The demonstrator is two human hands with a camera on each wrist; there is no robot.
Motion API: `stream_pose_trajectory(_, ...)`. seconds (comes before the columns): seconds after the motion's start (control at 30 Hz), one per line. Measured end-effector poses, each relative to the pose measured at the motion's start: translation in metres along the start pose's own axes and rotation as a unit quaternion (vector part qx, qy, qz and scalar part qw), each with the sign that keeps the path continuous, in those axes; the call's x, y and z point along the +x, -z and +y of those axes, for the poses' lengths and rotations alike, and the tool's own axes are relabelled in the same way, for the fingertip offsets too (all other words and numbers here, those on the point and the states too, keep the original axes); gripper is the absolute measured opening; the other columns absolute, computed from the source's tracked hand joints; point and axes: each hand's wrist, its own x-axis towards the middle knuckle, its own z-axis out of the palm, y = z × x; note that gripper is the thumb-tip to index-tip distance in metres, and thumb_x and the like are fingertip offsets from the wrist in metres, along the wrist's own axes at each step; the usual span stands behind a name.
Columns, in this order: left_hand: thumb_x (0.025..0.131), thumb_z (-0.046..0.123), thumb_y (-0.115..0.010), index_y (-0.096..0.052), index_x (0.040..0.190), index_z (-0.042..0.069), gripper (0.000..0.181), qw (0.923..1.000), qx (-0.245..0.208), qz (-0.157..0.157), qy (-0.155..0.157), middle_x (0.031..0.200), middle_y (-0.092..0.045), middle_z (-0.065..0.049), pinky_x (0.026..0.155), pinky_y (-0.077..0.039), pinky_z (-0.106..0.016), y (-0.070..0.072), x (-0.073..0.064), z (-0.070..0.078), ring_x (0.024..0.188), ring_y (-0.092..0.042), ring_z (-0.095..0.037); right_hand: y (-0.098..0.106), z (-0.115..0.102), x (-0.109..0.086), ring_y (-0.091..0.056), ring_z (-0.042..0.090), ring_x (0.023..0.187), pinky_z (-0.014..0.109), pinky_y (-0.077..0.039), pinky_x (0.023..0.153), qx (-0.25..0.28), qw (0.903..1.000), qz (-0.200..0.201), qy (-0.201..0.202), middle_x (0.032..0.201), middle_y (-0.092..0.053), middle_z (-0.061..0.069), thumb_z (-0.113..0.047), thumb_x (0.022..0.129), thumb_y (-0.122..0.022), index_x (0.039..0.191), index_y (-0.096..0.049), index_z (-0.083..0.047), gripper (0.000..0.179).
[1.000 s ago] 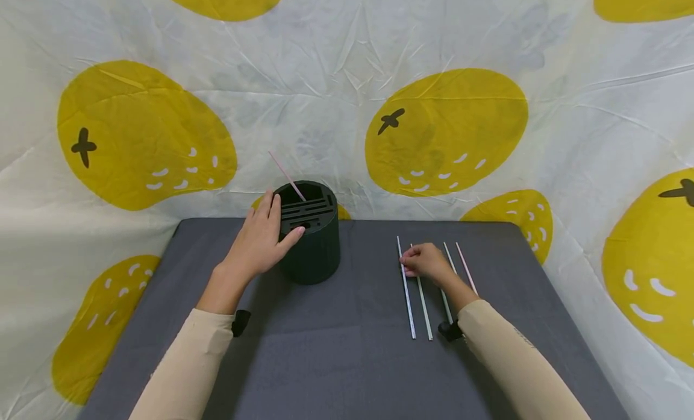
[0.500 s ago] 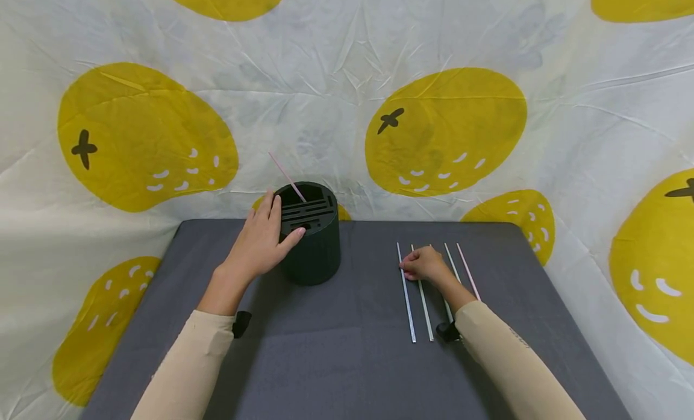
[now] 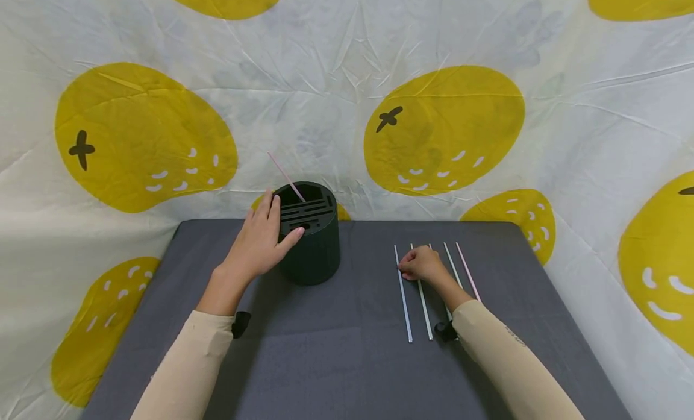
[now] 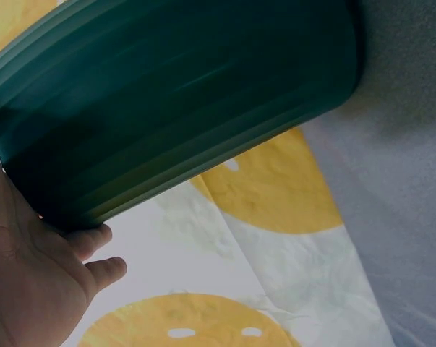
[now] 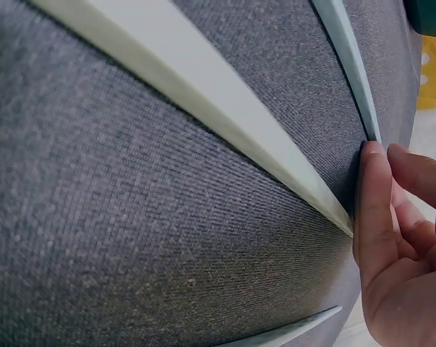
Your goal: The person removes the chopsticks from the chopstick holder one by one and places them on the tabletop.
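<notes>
Near the table's back edge stands a dark green utensil holder (image 3: 314,260) with slots in its top. A pink chopstick (image 3: 285,175) leans out of its rear opening. My left hand (image 3: 260,234) rests against the holder's left side and rim, fingers and thumb spread; in the left wrist view two fingertips show past the green wall (image 4: 167,101). To the right, my right hand (image 3: 425,267) pinches a light blue chopstick (image 3: 406,314) between thumb and fingertips toward its far end. The right wrist view shows those fingertips at the end of the visible blue length (image 5: 353,65).
Right of the blue one lie a whitish chopstick (image 3: 425,308), another pale chopstick (image 3: 452,264) and a pink chopstick (image 3: 468,272), roughly side by side; my right hand and forearm partly cover the row. A cloth with yellow fruit print (image 3: 444,131) hangs behind the grey table (image 3: 325,360).
My right hand has shifted slightly toward me and left, and the light blue chopstick has moved a little left with it. The left hand and the holder have stayed put.
</notes>
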Motion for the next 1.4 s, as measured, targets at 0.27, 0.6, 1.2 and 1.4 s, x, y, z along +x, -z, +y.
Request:
stream_pose_trajectory(0.27,0.100,0.077,-0.031,-0.007,0.165,0.000,0.104,1.0000,0.002,0.000,0.001,0.174,0.007,-0.015,0.127,-0.012,-0.064,0.001,0.000,0.001,0.161,-0.005,-0.035,0.002,0.000,-0.001,-0.068,0.007,0.055,0.023,-0.059,0.055,-0.002,0.9999,-0.006,0.011,0.067,-0.070,0.004,-0.002,0.092,-0.075,0.093,-0.073,0.010,0.012)
stream_pose_trajectory(0.6,0.100,0.076,-0.033,-0.004,0.165,0.001,0.104,0.9999,-0.004,-0.009,0.004,0.174,0.006,-0.017,0.127,-0.009,-0.063,0.002,0.001,0.004,0.161,-0.004,-0.037,0.014,-0.005,-0.006,-0.071,0.011,0.064,0.032,-0.064,0.066,0.031,0.9988,-0.010,0.037,0.078,-0.075,0.007,-0.005,0.095,-0.072,0.101,-0.073,0.010,0.016)
stream_pose_trajectory(1.2,0.099,0.078,-0.029,-0.006,0.165,0.000,0.105,1.0000,-0.003,-0.005,0.002,0.174,0.003,-0.019,0.127,-0.012,-0.063,0.000,0.005,0.004,0.161,-0.005,-0.037,0.058,-0.081,-0.018,-0.076,0.026,0.099,0.031,-0.063,0.085,-0.016,0.9831,-0.045,0.177,0.115,-0.074,0.025,-0.018,0.102,-0.068,0.127,-0.067,0.005,0.034)
stream_pose_trajectory(1.4,0.099,0.078,-0.030,-0.005,0.165,0.000,0.106,0.9999,-0.004,-0.008,0.005,0.174,0.005,-0.019,0.127,-0.010,-0.063,0.000,0.005,0.004,0.161,-0.004,-0.037,0.056,-0.119,-0.019,-0.074,0.026,0.107,0.038,-0.061,0.093,0.000,0.9789,-0.057,0.196,0.123,-0.071,0.024,-0.023,0.101,-0.070,0.129,-0.068,0.000,0.037)
